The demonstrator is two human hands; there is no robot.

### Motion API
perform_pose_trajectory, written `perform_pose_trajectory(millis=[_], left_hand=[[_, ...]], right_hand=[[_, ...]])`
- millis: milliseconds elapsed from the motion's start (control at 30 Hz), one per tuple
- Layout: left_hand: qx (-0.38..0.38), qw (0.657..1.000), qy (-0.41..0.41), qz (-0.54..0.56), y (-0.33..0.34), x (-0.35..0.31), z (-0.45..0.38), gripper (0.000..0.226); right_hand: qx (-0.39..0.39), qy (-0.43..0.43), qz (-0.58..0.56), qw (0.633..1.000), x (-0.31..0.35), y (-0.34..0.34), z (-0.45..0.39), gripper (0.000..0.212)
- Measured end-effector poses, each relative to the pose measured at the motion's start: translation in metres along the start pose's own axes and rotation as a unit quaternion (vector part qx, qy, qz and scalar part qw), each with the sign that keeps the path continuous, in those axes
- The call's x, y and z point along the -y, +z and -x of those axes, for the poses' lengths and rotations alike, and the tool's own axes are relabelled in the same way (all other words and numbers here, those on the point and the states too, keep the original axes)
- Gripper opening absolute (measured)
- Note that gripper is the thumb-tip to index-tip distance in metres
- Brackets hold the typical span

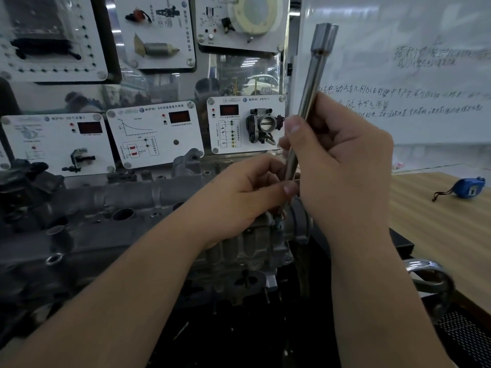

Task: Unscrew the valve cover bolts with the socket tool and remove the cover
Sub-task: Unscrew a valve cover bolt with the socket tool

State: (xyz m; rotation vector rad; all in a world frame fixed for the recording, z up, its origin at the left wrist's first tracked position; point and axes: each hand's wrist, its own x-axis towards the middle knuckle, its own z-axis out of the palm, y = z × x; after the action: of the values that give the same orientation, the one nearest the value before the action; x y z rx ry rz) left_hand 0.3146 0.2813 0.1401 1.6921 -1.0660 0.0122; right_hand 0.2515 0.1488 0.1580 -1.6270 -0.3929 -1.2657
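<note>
Socket tool (309, 94): I see a long steel shaft, tilted slightly, upper end raised in front of the whiteboard (398, 75), lower end down at a bolt (278, 223) on the valve cover (132, 208).
Right hand (342, 166): my grip is closed round the middle of the shaft, thumb up along it.
Left hand (247, 192): fingers pinch the shaft's lower part, just above the bolt.
Valve cover: grey casting, on the engine in front of the sensor panels (156, 136), near the left edge of the tabletop (438, 229).
Bolt: partly hidden by my fingers; I cannot tell how far it is out.
Tabletop: a blue tape measure (469, 187) lies by its far right edge.
</note>
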Motion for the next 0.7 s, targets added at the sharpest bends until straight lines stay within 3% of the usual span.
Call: perform_pose_trajectory(millis=[100, 233, 367, 500, 700], left_hand=[[0.023, 1.0, -0.013, 0.016, -0.0018, 0.002, 0.0022, 0.018], [0.04, 0.999, -0.026, -0.013, -0.0045, 0.0021, 0.0062, 0.027], [0.005, 0.999, -0.019, -0.046, 0.001, -0.0015, 0.0064, 0.031], [-0.008, 0.998, -0.016, -0.055, 0.0047, -0.0041, 0.0058, 0.033], [-0.008, 0.999, -0.027, -0.026, 0.0011, -0.0041, 0.0085, 0.042]], right_hand=[[0.039, 0.027, -0.064, 0.997, 0.0033, 0.002, 0.0017, 0.018], [0.047, 0.032, -0.097, 0.994, 0.0041, 0.004, 0.004, 0.051], [0.015, 0.015, -0.056, 0.998, 0.0055, 0.0049, 0.0045, 0.04], [-0.022, -0.015, 0.014, 1.0, 0.0056, 0.0048, 0.006, 0.013], [0.013, 0.021, -0.02, 1.0, 0.005, 0.0043, 0.0067, 0.025]])
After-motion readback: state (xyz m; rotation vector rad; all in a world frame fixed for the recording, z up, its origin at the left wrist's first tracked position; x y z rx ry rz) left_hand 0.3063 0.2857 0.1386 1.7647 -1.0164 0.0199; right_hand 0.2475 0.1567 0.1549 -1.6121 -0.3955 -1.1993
